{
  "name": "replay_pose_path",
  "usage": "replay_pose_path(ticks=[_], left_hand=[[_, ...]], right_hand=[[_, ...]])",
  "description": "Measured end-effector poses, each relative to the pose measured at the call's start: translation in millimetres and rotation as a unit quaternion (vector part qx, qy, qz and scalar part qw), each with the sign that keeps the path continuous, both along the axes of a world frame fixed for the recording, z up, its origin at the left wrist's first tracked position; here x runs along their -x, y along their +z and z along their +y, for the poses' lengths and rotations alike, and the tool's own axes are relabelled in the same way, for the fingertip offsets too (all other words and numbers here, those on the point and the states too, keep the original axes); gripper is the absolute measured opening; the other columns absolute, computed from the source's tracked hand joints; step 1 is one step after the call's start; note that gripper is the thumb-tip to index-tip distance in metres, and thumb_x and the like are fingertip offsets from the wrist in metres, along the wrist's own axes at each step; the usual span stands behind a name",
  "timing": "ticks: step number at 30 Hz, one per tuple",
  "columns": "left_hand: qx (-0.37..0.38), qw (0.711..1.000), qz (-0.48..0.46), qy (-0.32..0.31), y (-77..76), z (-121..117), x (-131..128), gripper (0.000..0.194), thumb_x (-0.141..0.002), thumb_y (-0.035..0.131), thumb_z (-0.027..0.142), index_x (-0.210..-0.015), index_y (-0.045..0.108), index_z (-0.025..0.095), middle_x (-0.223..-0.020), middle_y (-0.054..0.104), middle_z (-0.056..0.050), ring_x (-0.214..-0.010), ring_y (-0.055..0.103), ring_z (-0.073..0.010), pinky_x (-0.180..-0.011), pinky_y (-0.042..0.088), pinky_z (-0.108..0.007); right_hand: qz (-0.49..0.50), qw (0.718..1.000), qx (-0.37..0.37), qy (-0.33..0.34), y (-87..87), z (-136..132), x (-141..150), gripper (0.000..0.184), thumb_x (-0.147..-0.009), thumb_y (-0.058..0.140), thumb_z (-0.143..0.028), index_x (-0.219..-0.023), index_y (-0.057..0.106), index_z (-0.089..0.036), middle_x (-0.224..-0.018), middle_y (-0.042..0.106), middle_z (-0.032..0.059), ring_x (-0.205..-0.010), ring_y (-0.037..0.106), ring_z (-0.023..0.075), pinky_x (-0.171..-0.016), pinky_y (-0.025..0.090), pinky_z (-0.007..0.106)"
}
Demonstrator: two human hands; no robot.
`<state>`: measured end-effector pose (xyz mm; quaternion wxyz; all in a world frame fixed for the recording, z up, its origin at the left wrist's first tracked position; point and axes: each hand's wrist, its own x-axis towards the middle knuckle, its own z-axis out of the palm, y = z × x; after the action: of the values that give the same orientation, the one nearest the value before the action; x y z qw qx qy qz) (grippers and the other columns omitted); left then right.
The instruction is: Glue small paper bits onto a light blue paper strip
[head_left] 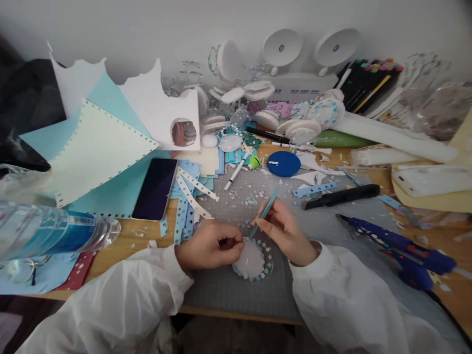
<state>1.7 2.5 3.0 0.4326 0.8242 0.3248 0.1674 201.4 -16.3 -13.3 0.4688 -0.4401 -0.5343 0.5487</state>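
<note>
A small white round disc point(250, 260), edged with tiny blue and white star-like cutouts, lies near the front of the grey cutting mat point(228, 290). My left hand point(212, 245) is at its upper left rim, thumb and index finger pinched together; the fingers seem to grip the disc's edge, though the contact is partly covered. In my right hand point(286, 231), a pair of teal tweezers point(268, 205) slants down, with the tips at the disc's top edge. Whether the tips hold a cutout is too small to tell.
To the right lie a blue glue gun point(401, 243) and a black utility knife point(342, 196). A phone point(155, 189), punched paper strips point(193, 194) and a water bottle point(55, 231) are on the left. Decorated discs point(326, 112) crowd the back, near a blue oval point(283, 163).
</note>
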Motion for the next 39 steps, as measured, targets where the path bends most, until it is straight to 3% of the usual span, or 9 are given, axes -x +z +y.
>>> replay_pose_path(ticks=[22, 30, 39], left_hand=[[-0.022, 0.999, -0.019, -0.015, -2.2, 0.3, 0.3, 0.015, -0.079, 0.054, 0.014, -0.064, 0.057, 0.014, -0.051, 0.043, 0.006, -0.048, 0.039, -0.0061, -0.051, 0.03, -0.018], [0.039, 0.999, -0.029, -0.002, 1.2, 0.2, -0.3, 0.015, -0.08, 0.053, 0.015, -0.065, 0.054, 0.014, -0.052, 0.04, 0.007, -0.047, 0.034, -0.0048, -0.048, 0.027, -0.017], [0.166, 0.983, -0.079, 0.028, 5.0, 1.7, -1.4, 0.021, -0.086, 0.05, 0.025, -0.069, 0.052, 0.013, -0.058, 0.041, 0.005, -0.052, 0.035, -0.0069, -0.048, 0.028, -0.018]], right_hand=[[0.026, 1.0, 0.011, -0.013, -2.3, -0.9, 1.6, 0.022, -0.084, 0.065, -0.039, -0.094, 0.053, -0.024, -0.081, 0.055, 0.0001, -0.077, 0.056, 0.0162, -0.07, 0.046, 0.03], [0.108, 0.99, 0.088, -0.024, -7.3, -0.1, -0.8, 0.02, -0.08, 0.069, -0.033, -0.091, 0.055, -0.025, -0.08, 0.057, -0.0013, -0.074, 0.054, 0.0142, -0.064, 0.04, 0.026], [0.108, 0.989, 0.092, -0.037, -0.6, 1.9, 0.9, 0.027, -0.075, 0.072, -0.04, -0.089, 0.055, -0.024, -0.078, 0.058, -0.0008, -0.071, 0.057, 0.0159, -0.06, 0.044, 0.028]])
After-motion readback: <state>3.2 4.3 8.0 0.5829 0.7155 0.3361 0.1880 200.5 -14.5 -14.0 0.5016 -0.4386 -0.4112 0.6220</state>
